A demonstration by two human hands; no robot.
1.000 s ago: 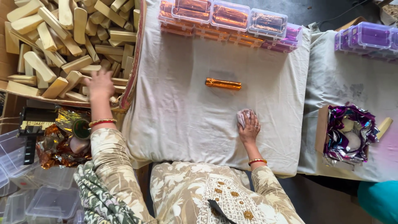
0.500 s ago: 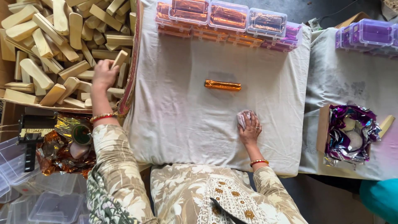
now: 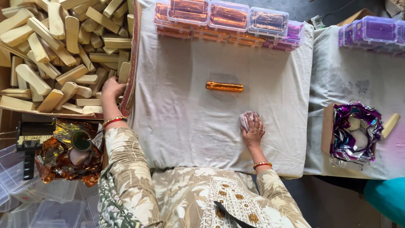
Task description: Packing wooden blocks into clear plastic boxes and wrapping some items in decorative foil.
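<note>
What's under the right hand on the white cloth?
A small crumpled pinkish rag pokes out past the fingers of the right hand, lying on the white cloth. The palm covers the rest, so anything else beneath it is hidden.
</note>
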